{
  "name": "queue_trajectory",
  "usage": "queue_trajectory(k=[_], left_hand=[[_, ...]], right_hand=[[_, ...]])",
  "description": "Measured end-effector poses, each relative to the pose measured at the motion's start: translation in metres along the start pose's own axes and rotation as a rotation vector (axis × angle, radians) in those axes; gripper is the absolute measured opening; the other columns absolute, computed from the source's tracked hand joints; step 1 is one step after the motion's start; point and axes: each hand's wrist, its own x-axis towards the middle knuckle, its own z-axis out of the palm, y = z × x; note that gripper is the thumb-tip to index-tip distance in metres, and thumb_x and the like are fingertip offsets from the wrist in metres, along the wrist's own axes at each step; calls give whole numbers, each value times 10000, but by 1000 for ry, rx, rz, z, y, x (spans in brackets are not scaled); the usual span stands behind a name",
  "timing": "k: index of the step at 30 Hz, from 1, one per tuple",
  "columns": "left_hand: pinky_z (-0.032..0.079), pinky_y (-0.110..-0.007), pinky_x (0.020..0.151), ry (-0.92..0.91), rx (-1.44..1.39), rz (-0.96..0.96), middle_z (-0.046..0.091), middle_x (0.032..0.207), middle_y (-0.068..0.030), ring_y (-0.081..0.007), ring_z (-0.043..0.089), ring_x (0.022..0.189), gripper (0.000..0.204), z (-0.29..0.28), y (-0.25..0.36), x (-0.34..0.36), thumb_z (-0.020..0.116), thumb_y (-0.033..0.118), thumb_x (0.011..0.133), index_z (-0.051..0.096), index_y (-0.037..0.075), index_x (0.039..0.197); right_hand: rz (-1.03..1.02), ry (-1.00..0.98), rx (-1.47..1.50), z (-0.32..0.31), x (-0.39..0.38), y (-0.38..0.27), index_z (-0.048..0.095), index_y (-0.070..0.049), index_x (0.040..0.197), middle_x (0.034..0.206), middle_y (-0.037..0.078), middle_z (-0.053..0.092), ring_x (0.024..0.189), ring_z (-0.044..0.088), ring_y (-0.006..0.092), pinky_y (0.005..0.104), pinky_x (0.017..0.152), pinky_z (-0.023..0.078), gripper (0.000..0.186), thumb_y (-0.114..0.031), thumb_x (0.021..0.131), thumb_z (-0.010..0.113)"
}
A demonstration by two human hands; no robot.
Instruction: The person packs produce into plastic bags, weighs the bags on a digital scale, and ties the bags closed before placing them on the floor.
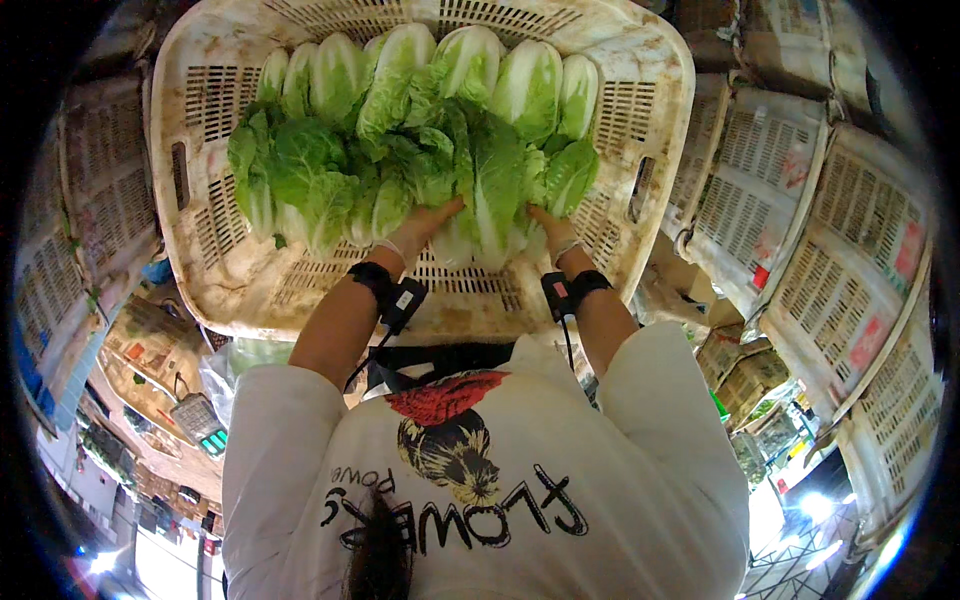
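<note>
A large dirty cream plastic crate (668,100) holds several heads of pale-stemmed Chinese cabbage (460,65), with leafier greener heads in the nearer row. My left hand (425,222) and my right hand (548,228) grip a cabbage head (490,190) in that nearer row from either side, near the middle-right. My fingertips are partly hidden among the leaves. Both wrists carry black straps with small cabled devices.
Stacked perforated plastic crates line the left (105,170) and right (750,190) sides. Cardboard boxes (145,350), clear plastic wrapping (225,385) and a grey device (200,420) are at lower left. More boxes (740,370) are at lower right.
</note>
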Motion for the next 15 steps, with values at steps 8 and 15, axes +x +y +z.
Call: queue_trajectory(k=[8, 15], left_hand=[[368, -357, 909, -131, -188, 225, 469, 1231, -100, -233, 462, 1094, 602, -22, -47, 52, 548, 459, 805, 440, 50, 1232], [329, -358, 977, -302, -479, 93, 416, 1280, -129, -265, 434, 1137, 546, -29, -9, -5, 455, 371, 887, 326, 46, 1307]], right_hand=[[-92, -280, 240, -1, -7, 3, 270, -185, 1350, 1345, 93, 324, 1125, 415, 224, 400, 838, 408, 681, -243, 767, 618], [-106, -558, 507, 20, 7, 40, 271, -125, 1349, 1312, 132, 379, 1172, 388, 233, 379, 921, 370, 680, -239, 773, 614]])
